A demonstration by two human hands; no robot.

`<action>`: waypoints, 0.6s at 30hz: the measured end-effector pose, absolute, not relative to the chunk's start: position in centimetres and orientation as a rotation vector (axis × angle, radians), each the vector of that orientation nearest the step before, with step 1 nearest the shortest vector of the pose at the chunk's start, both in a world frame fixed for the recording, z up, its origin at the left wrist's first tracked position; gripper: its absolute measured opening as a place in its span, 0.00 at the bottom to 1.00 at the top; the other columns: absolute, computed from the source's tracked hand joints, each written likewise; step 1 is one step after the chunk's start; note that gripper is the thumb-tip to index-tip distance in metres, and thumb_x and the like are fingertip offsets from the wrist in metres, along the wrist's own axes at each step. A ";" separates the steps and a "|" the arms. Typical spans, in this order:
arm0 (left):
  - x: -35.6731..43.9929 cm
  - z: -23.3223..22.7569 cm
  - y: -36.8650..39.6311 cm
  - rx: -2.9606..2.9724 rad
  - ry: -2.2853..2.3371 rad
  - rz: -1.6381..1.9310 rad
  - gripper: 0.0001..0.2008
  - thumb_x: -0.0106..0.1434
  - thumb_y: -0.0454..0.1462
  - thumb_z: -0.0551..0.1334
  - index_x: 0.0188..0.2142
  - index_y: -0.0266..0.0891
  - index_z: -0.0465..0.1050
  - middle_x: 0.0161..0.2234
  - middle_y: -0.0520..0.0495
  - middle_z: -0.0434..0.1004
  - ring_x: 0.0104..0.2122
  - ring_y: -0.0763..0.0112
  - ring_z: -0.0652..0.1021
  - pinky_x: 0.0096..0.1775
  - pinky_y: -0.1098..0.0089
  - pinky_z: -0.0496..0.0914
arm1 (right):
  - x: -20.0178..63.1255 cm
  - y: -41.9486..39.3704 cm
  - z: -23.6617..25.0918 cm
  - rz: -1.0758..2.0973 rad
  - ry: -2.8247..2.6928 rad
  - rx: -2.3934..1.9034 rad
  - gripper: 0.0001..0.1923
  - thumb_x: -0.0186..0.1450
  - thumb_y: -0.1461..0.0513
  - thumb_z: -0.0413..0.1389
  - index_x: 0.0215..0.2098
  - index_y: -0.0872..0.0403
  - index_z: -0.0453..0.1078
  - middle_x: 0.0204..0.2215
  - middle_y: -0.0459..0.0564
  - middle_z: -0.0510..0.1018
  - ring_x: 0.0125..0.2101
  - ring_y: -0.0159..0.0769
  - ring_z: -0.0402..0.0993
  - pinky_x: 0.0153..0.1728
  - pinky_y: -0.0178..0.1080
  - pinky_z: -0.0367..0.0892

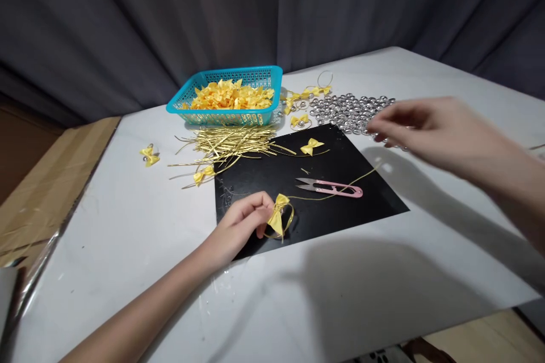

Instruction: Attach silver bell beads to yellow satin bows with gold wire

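My left hand (249, 215) pinches a yellow ribbon bow (278, 216) over the near left part of the black mat (374, 204). A loop of thin gold cord (313, 199) hangs at the bow, and its long end runs right across the mat, rising past the scissors. My right hand (411, 122) is raised at the near right edge of the silver beads (349, 112), slightly blurred. Its thumb and fingers are drawn together; whatever they hold is too small to name. Pink-handled thread snips (332, 187) lie on the mat between my hands, blades pointing left.
A blue plastic basket (223, 117) full of yellow bows (232, 95) stands at the back. Before it lies a pile of gold ties (230, 142). Loose bows lie on the mat (312, 146), beside the ties (203, 174) and at the left (149, 155). Cardboard (55, 176) borders the white table.
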State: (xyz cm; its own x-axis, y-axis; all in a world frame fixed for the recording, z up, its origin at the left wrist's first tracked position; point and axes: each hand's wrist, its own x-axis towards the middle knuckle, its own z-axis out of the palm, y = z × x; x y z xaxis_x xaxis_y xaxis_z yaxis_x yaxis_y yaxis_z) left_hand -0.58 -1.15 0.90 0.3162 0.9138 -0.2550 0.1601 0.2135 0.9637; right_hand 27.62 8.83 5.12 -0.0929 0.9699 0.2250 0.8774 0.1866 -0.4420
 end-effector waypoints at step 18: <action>-0.4 1.2 -1.4 1.344 1.145 0.647 0.10 0.58 0.38 0.52 0.21 0.41 0.55 0.19 0.57 0.55 0.21 0.75 0.58 0.24 0.73 0.54 | 26.5 11.8 1.3 -0.048 -2.114 -1.784 0.11 0.64 0.63 0.48 0.38 0.58 0.70 0.37 0.58 0.76 0.34 0.40 0.70 0.35 0.39 0.61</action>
